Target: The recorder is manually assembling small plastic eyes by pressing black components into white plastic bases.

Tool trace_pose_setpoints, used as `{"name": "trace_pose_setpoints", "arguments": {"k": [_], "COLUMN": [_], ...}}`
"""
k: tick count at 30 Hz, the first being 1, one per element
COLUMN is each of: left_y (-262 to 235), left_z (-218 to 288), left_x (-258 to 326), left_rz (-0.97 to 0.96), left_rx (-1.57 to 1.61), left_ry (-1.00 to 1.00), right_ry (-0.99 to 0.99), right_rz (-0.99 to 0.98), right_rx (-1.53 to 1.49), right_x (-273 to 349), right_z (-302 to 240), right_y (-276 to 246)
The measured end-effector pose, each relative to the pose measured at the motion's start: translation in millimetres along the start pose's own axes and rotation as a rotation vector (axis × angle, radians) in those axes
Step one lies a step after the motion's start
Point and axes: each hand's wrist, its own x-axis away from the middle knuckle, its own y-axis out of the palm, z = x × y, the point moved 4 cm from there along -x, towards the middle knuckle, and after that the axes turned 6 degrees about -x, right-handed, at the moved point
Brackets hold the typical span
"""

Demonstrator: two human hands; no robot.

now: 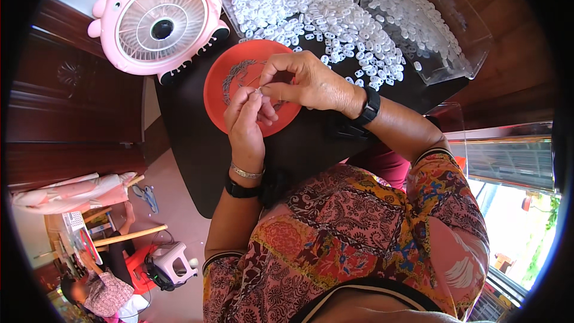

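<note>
My left hand (246,116), with a bracelet and a black band at the wrist, is closed in a pinch. Its fingertips meet those of my right hand (308,84), whose thumb and forefinger are pinched together. What lies between them is too small to make out; a thin strand seems to show there. Both hands are over a red round plate (216,98) on the dark table. Several thin grey pieces (236,75) lie in the plate, partly hidden by my hands.
A pile of small white oval pieces with holes (293,0) spreads over the table's far side. Right of it, a clear plastic box (442,75) lies tipped with more inside. A pink animal-shaped fan (161,24) stands far left. Another person (107,293) sits at lower left.
</note>
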Motion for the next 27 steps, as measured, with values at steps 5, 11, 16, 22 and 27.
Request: {"name": "trace_pose_setpoints", "arguments": {"k": [5, 11, 16, 22, 27], "left_y": [-2, 0, -5, -13, -12], "left_z": [3, 6, 9, 10, 11], "left_x": [-2, -2, -2, -5, -3], "left_rz": [-0.008, -0.009, 0.081, 0.133, 0.145], "left_rx": [-0.040, -0.036, 0.034, 0.079, 0.056], "left_ry": [0.024, 0.054, 0.095, 0.094, 0.077], "right_ry": [-0.046, -0.166, -0.126, -0.280, -0.274], "right_rz": [0.013, 0.003, 0.018, -0.174, -0.223], "right_rx": [-0.009, 0.169, 0.205, 0.910, 1.099], "right_x": [-2, -2, -3, 3, 3], "right_z": [-1, -6, -9, 16, 24], "right_y": [-1, 2, 0, 13, 22]}}
